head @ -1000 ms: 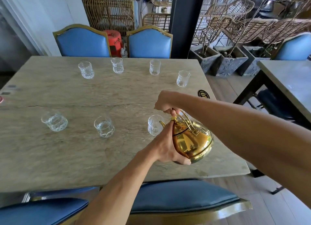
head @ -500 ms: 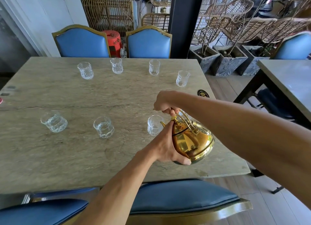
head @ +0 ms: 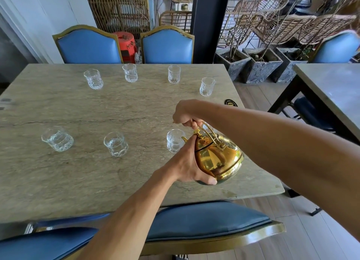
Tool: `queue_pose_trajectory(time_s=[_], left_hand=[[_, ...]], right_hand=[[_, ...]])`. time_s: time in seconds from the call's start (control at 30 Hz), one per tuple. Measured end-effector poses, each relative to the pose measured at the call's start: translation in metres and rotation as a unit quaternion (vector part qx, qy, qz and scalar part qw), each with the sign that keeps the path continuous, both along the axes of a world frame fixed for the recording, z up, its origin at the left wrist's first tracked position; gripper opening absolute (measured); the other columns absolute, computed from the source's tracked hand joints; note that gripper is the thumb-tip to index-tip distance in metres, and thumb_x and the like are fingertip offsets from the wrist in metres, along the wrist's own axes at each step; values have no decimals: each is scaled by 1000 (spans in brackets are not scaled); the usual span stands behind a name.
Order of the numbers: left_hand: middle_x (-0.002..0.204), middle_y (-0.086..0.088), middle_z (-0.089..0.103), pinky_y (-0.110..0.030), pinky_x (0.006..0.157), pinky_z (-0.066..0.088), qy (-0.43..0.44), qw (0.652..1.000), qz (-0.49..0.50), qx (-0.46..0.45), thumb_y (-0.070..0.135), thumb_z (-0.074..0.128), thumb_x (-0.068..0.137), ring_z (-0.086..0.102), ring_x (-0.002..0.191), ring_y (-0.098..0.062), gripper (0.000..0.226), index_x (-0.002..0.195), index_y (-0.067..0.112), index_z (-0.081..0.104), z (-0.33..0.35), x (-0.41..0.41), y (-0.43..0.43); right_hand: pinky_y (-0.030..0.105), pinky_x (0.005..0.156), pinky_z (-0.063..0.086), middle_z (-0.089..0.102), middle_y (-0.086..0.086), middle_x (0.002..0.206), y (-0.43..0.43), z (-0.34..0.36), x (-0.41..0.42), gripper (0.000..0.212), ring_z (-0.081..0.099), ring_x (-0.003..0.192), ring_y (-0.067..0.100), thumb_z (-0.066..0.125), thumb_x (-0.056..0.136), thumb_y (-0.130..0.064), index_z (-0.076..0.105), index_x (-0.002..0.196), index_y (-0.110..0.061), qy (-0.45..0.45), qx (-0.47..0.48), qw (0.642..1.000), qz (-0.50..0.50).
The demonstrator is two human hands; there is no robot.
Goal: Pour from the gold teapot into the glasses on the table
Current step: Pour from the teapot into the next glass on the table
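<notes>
The gold teapot (head: 220, 160) hangs tilted to the left above the table's near right part, its spout at the rim of a clear glass (head: 174, 141). My right hand (head: 185, 115) grips the teapot's wire handle from above. My left hand (head: 187, 164) presses against the pot's body and lid side, thumb under the base. Two more glasses, one (head: 116, 143) and another (head: 57, 139), stand in the near row to the left. Several glasses stand in the far row, among them one at the right (head: 206, 86) and one at the left (head: 93, 79).
The stone table (head: 78, 107) has a crack running across its middle. A black round disc (head: 230, 103) lies near the right edge. Blue chairs stand at the far side (head: 167, 45) and right below me (head: 204, 218). A second table (head: 335, 88) stands to the right.
The teapot and both hands have barely moved; the pot stays tilted at the near right glass. The view has shifted slightly.
</notes>
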State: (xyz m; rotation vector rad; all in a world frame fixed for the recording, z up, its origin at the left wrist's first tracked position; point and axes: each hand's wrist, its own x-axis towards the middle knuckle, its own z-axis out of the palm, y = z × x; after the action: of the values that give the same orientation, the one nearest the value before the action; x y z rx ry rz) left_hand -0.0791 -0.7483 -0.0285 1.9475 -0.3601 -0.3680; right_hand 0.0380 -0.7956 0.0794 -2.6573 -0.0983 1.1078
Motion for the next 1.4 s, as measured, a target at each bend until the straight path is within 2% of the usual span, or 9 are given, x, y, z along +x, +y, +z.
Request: queue_pose_trajectory(time_s=[0.13, 0.37, 0.53, 0.63, 0.7, 0.87, 0.97, 1.1, 1.4], left_hand=[[135, 8, 58, -12, 99, 48, 10, 1000, -1, 4, 36, 101, 50, 60, 124, -2, 120, 148, 22, 33, 1, 0, 1], [136, 9, 58, -23, 107, 51, 16, 1000, -5, 4, 49, 98, 43, 61, 125, -6, 126, 148, 24, 33, 3, 1, 1], [137, 7, 56, -17, 103, 49, 13, 1000, -4, 8, 52, 96, 41, 59, 126, -5, 128, 148, 25, 33, 5, 1, 0], [135, 8, 57, -10, 98, 48, 13, 1000, -3, 13, 41, 101, 45, 59, 124, -2, 123, 146, 25, 34, 4, 1, -1], [134, 9, 56, -6, 95, 47, 15, 1000, 0, 15, 34, 101, 48, 58, 122, 3, 118, 145, 26, 33, 4, 1, -1], [130, 14, 56, -1, 92, 45, 11, 1000, 3, 10, 18, 107, 54, 55, 111, 22, 116, 144, 24, 34, 0, 2, 0], [132, 11, 56, -3, 93, 46, 5, 1000, 2, 15, 23, 106, 52, 57, 115, 16, 118, 146, 23, 34, -1, 3, 0], [131, 12, 56, -1, 91, 44, 0, 1000, 3, 15, 14, 107, 56, 55, 110, 23, 115, 145, 21, 34, -4, 5, -1], [134, 10, 57, -8, 97, 48, 5, 1000, -4, 16, 30, 106, 51, 59, 122, 0, 121, 148, 22, 33, 0, 5, -4]], right_hand=[[12, 36, 26, 33, 4, 58, -1, 2, 0, 32, 25, 42, 14, 31, 105, -11, 43, 75, -7, -5, 3, 1000, 8], [14, 36, 26, 32, 4, 59, -1, 4, 1, 28, 25, 44, 14, 30, 105, -12, 45, 82, -6, 5, -10, 1000, 23], [17, 39, 25, 32, 4, 60, 0, 2, 5, 18, 26, 43, 14, 29, 104, -13, 42, 94, -7, 6, -29, 999, 29], [15, 38, 25, 32, 4, 60, 0, 0, 6, 25, 27, 42, 14, 28, 104, -14, 41, 84, -8, 9, -42, 998, 36], [16, 39, 25, 31, 4, 61, 0, -2, 7, 23, 26, 43, 14, 28, 105, -15, 42, 88, -8, 13, -44, 998, 35], [20, 42, 25, 32, 5, 61, -1, -4, 7, 29, 26, 45, 14, 27, 104, -14, 40, 79, -9, 9, -38, 999, 28], [17, 40, 25, 32, 4, 59, -2, -3, 7, 30, 26, 43, 14, 27, 104, -14, 39, 77, -9, 1, -32, 999, 27], [14, 37, 26, 32, 4, 59, -4, -1, 7, 31, 27, 42, 14, 27, 105, -15, 40, 78, -9, 2, -27, 999, 28], [18, 39, 26, 31, 4, 60, -5, 0, 7, 29, 26, 43, 14, 27, 105, -16, 40, 81, -9, 7, -32, 999, 30]])
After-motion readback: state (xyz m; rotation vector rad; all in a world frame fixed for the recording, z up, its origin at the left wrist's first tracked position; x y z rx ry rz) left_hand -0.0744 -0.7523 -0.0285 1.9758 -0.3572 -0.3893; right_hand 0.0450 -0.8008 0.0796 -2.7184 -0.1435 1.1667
